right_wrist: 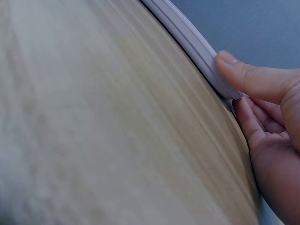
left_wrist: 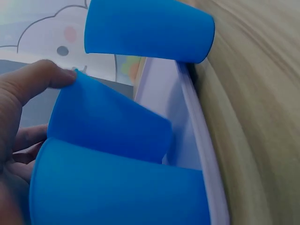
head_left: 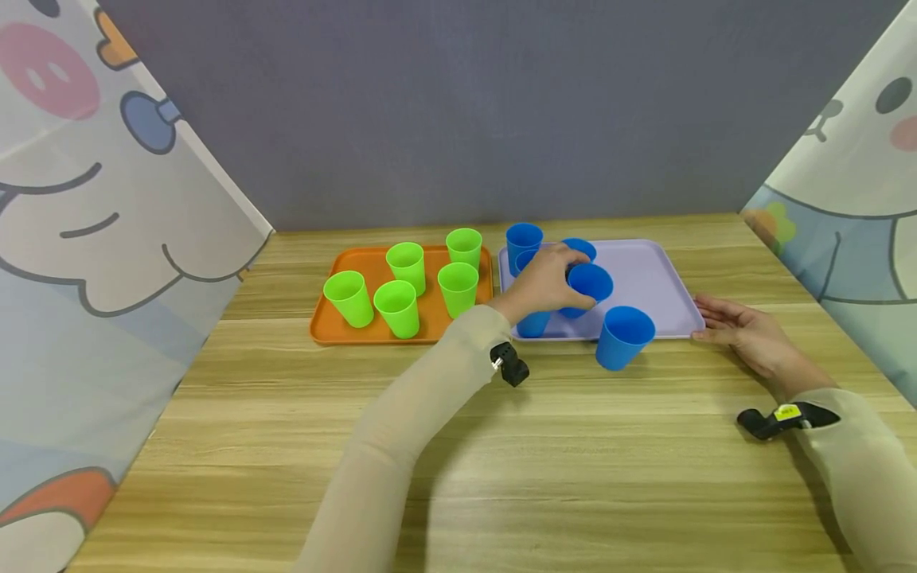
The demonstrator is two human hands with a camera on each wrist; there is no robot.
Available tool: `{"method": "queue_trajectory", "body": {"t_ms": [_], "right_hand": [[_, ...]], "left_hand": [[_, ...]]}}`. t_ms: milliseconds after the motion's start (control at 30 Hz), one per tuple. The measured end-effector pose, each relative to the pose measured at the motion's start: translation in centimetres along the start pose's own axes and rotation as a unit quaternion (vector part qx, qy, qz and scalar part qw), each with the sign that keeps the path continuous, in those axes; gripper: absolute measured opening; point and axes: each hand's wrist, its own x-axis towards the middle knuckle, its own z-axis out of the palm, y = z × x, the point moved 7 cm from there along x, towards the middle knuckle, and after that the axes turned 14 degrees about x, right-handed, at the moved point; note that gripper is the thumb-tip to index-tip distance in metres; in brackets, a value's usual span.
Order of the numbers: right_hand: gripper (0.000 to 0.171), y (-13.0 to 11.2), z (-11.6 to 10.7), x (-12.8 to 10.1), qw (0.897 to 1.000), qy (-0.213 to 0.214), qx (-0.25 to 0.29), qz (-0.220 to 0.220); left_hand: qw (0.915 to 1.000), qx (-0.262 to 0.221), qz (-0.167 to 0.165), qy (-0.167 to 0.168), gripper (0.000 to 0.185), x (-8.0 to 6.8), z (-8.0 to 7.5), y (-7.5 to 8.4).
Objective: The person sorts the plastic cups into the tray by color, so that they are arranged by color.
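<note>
In the head view my left hand (head_left: 548,280) grips a blue cup (head_left: 590,284) by its rim, over the lilac tray (head_left: 637,278). The left wrist view shows the thumb (left_wrist: 58,77) at the rim of this gripped cup (left_wrist: 108,119), whose base is close to the tray floor. Other blue cups stand on the tray's left part, some partly hidden by the hand. One more blue cup (head_left: 623,338) is at the tray's front edge. My right hand (head_left: 745,334) holds the tray's front right corner, thumb on the rim (right_wrist: 201,51) and fingers against the side.
Left of the lilac tray lies an orange tray (head_left: 322,322) with several green cups (head_left: 406,267) on it. Both trays are on a wood-grain table (head_left: 573,477). A grey wall (head_left: 458,119) rises behind, and cartoon-print cloths (head_left: 143,239) hang at both sides.
</note>
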Motion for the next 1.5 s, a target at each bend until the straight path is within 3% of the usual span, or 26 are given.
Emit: {"method": "queue_trajectory", "body": {"t_ms": [267,567,1500], "right_hand": [[0.055,-0.1,0.0,-0.1,1.0,-0.007,0.007,0.002],[0.058,0.0,-0.1,-0.2,1.0,-0.014,0.023,0.004],[0.059,-0.2,0.0,-0.1,1.0,-0.023,0.006,-0.007]], "left_hand": [[0.9987,0.006,0.029,-0.041,0.071,0.3,0.4,0.2],[0.9971,0.02,0.031,-0.066,0.073,0.8,0.5,0.3],[0.9993,-0.021,0.016,-0.025,0.074,-0.2,-0.8,0.0]]}}
